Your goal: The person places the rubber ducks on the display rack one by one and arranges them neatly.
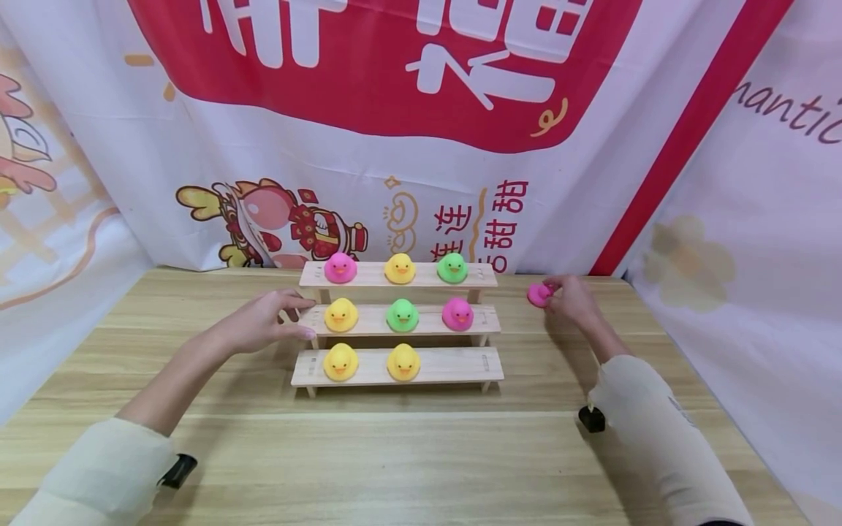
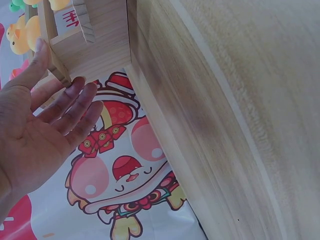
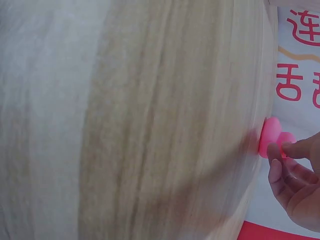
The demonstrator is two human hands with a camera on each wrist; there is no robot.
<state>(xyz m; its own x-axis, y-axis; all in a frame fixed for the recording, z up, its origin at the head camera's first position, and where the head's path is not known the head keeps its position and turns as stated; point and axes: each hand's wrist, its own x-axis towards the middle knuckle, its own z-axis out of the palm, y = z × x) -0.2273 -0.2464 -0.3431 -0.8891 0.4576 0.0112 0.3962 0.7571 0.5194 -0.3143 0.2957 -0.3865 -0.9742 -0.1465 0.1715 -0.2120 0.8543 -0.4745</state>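
Observation:
A three-tier wooden stand (image 1: 375,356) stands near the back of the table, bearing several rubber ducks. My left hand (image 1: 266,321) holds the left end of its middle tier between thumb and forefinger; in the left wrist view the other fingers of the left hand (image 2: 47,120) extend past the board. At the back right, my right hand (image 1: 574,301) pinches a pink rubber duck (image 1: 538,295) down at the tabletop. The right wrist view shows thumb and forefinger of the right hand (image 3: 300,185) at the head of the pink duck (image 3: 271,134).
The top tier carries a pink duck (image 1: 340,269), a yellow and a green one. On the middle tier sit a yellow, a green duck (image 1: 403,315) and a pink one. Two yellow ducks occupy the bottom tier's left and centre. A printed cloth (image 1: 381,190) hangs behind the table (image 1: 421,460).

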